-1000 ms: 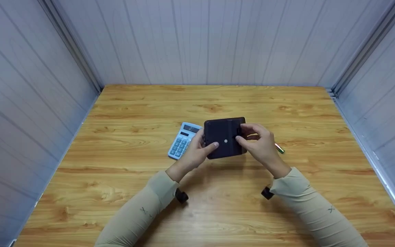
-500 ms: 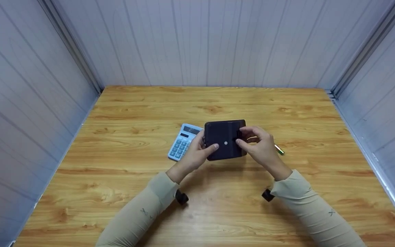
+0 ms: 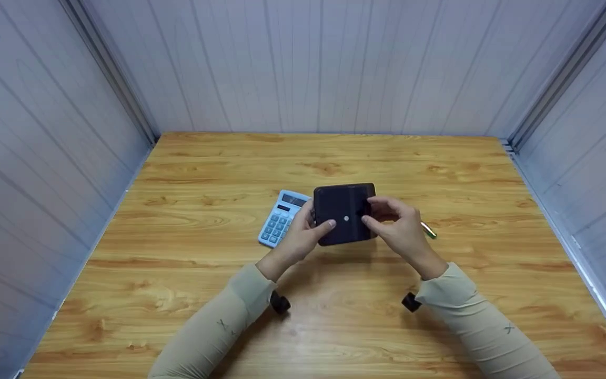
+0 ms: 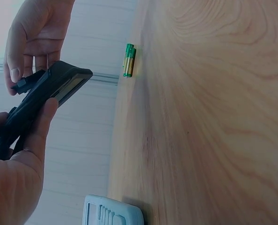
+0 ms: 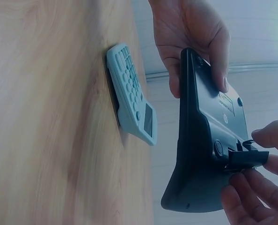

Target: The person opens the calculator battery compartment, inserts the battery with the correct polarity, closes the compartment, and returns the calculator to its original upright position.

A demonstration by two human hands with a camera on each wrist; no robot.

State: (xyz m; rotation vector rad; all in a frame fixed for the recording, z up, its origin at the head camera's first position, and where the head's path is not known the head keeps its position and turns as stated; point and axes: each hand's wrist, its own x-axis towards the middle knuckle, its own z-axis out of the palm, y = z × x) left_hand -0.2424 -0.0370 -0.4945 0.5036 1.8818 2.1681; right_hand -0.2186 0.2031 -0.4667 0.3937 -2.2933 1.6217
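Note:
A black desk calculator is held above the table with its back facing up; small round feet and a label show on it in the right wrist view. My left hand grips its left side, thumb on the back and fingers beneath. At the right end, my right hand pinches the small black battery cover between thumb and fingers. That cover stands tilted out from the calculator's back, its edge still at the opening. The inside of the battery slot is hidden.
A light blue calculator lies on the wooden table, partly behind my left hand. Green and gold batteries lie side by side, beyond my right hand. Pale panelled walls enclose the table's back and sides.
The black calculator has dipped slightly toward me in the head view between the first frame and now. Both hands keep nearly the same grip.

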